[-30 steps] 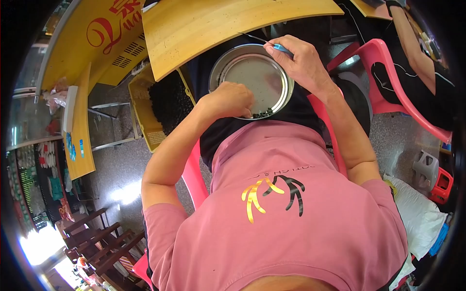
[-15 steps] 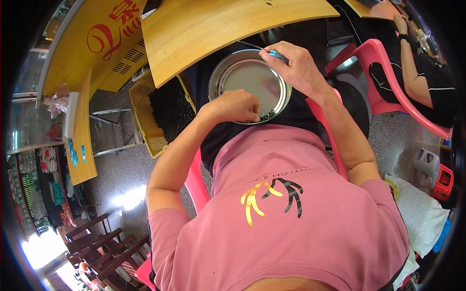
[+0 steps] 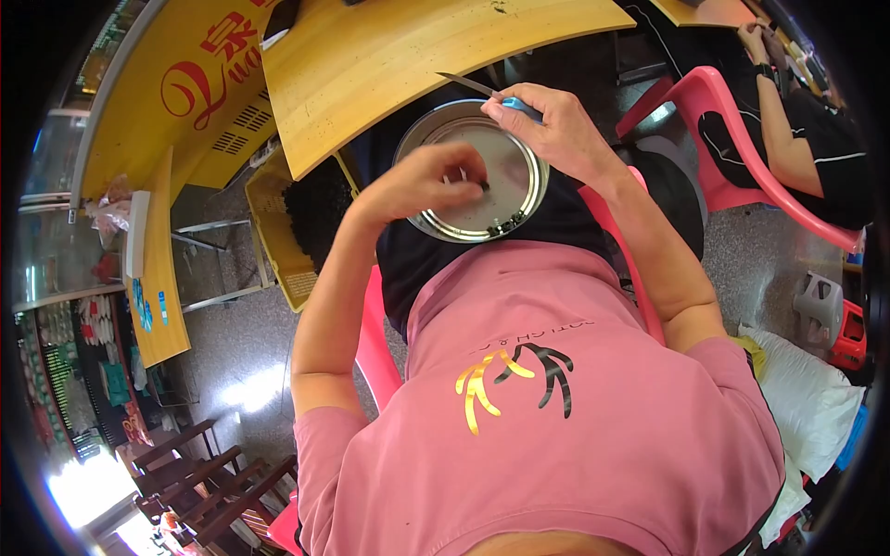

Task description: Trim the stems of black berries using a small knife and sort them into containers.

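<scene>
Two bare hands over a round, shallow silver metal tray (image 3: 464, 218) resting on the lap, against dark trousers, just below the edge of a yellow wooden table (image 3: 389, 65). Left hand (image 3: 422, 181) curled above the tray's middle, fingertips pinched together on something small and dark; too small to tell what. Right hand (image 3: 547, 125) at the tray's far rim, clenched round a slim tool with a blue handle and a thin dark metal tip (image 3: 468, 84), tip pointing left and away, out over the table's edge. Small dark bits (image 3: 505, 225) clustered inside the tray along its near right rim. Pink T-shirt with a yellow and black print (image 3: 556, 398) filling the lower half of the view, both forearms reaching up from it toward the tray. Pink plastic chair (image 3: 375, 343) showing beside the left arm. Yellow plastic crate with dark contents (image 3: 297, 227) on the floor to the left, just beside the knees. Second pink plastic chair (image 3: 732, 139) to the right, with another person's arm in a black sleeve (image 3: 797, 148) well apart from the tray. White bag (image 3: 816, 398) lower right, on the grey floor.
</scene>
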Demonstrator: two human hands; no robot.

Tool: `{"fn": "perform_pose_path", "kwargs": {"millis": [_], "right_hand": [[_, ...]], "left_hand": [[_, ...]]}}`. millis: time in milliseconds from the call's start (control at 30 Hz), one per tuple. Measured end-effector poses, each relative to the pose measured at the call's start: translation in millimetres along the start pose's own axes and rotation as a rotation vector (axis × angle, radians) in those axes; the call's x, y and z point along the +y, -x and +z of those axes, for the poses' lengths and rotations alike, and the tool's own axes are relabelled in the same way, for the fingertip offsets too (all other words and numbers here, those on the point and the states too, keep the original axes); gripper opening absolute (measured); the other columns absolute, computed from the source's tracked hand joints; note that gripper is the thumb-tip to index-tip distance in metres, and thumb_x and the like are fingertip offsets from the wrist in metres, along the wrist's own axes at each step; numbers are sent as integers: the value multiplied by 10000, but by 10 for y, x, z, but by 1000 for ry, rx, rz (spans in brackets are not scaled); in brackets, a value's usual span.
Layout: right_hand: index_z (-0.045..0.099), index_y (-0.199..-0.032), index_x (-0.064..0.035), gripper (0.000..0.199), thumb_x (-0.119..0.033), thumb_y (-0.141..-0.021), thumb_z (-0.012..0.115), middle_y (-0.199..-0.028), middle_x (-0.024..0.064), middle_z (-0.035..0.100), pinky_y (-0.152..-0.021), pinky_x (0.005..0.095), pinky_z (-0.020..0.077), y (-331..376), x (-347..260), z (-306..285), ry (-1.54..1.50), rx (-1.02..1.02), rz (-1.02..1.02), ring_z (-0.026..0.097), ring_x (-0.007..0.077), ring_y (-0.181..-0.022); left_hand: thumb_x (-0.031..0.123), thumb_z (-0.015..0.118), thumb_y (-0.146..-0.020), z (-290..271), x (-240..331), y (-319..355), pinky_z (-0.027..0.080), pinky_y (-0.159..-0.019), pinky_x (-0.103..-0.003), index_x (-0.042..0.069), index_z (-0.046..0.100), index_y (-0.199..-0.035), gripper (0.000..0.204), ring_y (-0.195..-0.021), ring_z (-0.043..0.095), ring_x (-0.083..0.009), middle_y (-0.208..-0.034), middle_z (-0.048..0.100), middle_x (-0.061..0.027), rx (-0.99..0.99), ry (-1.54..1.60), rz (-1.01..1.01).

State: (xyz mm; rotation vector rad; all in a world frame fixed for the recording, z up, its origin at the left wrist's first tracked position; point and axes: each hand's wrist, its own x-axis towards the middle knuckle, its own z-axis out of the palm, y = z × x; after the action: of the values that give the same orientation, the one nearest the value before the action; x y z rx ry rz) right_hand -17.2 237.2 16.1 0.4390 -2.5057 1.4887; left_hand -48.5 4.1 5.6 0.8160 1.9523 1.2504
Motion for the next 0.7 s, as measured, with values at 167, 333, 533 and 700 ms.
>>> {"fn": "perform_pose_path", "kwargs": {"millis": [167, 333, 533, 700], "right_hand": [[701, -1021, -21, 269, -282, -967, 665, -837, -23, 637, -679, 201, 425, 10, -104, 53, -363, -150, 160, 531, 38, -766], [692, -1023, -53, 247, -290, -953, 689, -808, -40, 624, -584, 183, 359, 18, -128, 122, -549, -91, 194, 460, 11, -673], [685, -998, -64, 200, -249, -932, 721, -757, -56, 590, -534, 183, 334, 12, -155, 86, -714, -84, 323, 420, 11, -589], [682, -980, -64, 187, -239, -929, 724, -746, -56, 583, -532, 185, 340, 9, -142, 80, -715, -52, 295, 430, 16, -583]], "left_hand": [[72, 704, -913, -130, 129, 39, 464, -718, -218, 34, 609, -1100, 213, -837, 572, -59, -1002, 632, 10, 218, 409, 134], [51, 712, -910, -48, 185, 13, 486, -748, -221, 21, 612, -1095, 212, -861, 592, -68, -1023, 641, -10, 378, 433, 243], [22, 697, -919, 183, 193, -107, 521, -792, -233, -13, 619, -1094, 195, -905, 636, -95, -996, 673, -33, 549, 424, 399], [41, 694, -926, 229, 263, -74, 517, -728, -229, -36, 647, -1121, 215, -800, 630, -94, -941, 693, -47, 593, 367, 301]]}}
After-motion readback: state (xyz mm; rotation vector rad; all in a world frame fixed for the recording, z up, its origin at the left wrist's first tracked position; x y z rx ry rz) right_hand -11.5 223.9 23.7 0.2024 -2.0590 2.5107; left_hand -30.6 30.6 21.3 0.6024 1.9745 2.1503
